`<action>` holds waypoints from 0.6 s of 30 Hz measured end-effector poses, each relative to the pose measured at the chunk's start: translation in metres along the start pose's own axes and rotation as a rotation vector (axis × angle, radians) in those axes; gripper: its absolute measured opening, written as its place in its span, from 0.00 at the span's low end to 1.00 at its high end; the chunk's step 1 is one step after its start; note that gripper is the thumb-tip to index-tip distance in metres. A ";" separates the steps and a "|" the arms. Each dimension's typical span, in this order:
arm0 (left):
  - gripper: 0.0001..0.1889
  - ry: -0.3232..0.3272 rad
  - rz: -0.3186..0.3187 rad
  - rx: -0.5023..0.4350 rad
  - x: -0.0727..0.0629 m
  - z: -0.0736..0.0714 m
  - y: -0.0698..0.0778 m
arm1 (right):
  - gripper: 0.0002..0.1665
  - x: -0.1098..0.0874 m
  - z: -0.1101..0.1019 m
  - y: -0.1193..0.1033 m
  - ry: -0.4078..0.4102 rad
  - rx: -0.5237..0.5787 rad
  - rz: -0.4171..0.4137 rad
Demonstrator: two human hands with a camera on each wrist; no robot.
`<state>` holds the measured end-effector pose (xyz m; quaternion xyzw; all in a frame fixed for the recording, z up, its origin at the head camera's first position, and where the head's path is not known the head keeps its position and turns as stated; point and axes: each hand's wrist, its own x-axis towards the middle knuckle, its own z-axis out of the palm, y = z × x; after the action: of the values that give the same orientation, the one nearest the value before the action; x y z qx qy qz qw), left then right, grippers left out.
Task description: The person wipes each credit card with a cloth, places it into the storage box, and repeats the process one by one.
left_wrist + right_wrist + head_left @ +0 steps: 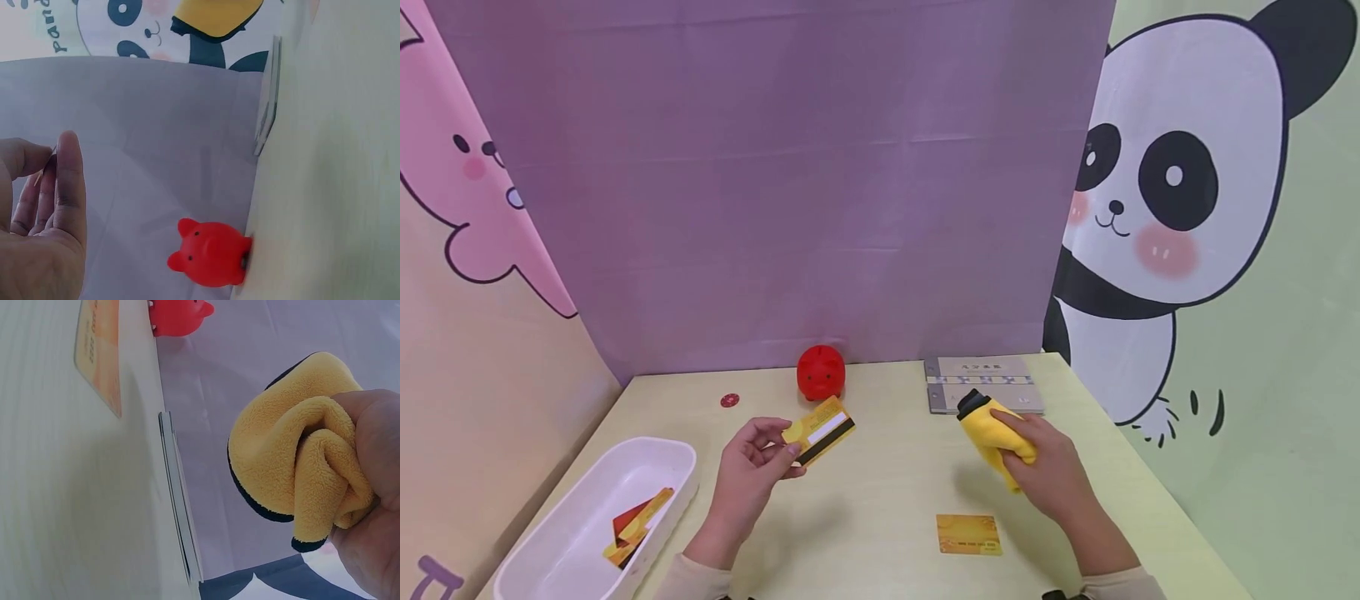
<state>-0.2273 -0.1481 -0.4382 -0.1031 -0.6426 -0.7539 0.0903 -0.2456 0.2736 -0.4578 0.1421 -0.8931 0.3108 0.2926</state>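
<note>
Between thumb and fingers, my left hand point(752, 467) pinches a gold bank card point(820, 431), its white strip and dark magnetic stripe facing me. The left wrist view shows that card only as a thin edge at the fingertips of the left hand point(47, 212). My right hand point(1056, 467) grips a bunched yellow cloth point(996, 429) with dark edging, held above the table; its folds show closely in the right wrist view, where the cloth point(294, 450) hangs from the fingers. Another gold card point(968, 534) lies flat on the table below the right hand.
At left stands a white plastic tray point(658, 446) with several gold and red cards point(638, 527) inside. A red piggy bank point(821, 372) sits at the table's back, a small red disc point(729, 401) to its left. A grey notebook point(985, 383) lies at back right.
</note>
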 end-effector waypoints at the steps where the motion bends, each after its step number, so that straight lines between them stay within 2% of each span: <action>1: 0.21 0.006 0.003 0.010 -0.001 -0.002 0.002 | 0.33 0.000 -0.001 0.001 0.005 0.002 0.000; 6: 0.22 0.034 0.031 0.060 -0.008 -0.015 0.014 | 0.33 0.000 -0.003 0.005 0.006 0.008 0.004; 10: 0.22 0.086 0.068 0.076 -0.015 -0.029 0.024 | 0.33 -0.001 -0.002 0.009 -0.006 0.010 0.017; 18: 0.22 0.207 0.021 0.114 -0.029 -0.068 0.034 | 0.33 -0.002 0.001 0.011 -0.023 0.018 0.031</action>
<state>-0.1924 -0.2206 -0.4240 -0.0260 -0.6705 -0.7217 0.1700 -0.2494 0.2820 -0.4646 0.1343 -0.8957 0.3217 0.2762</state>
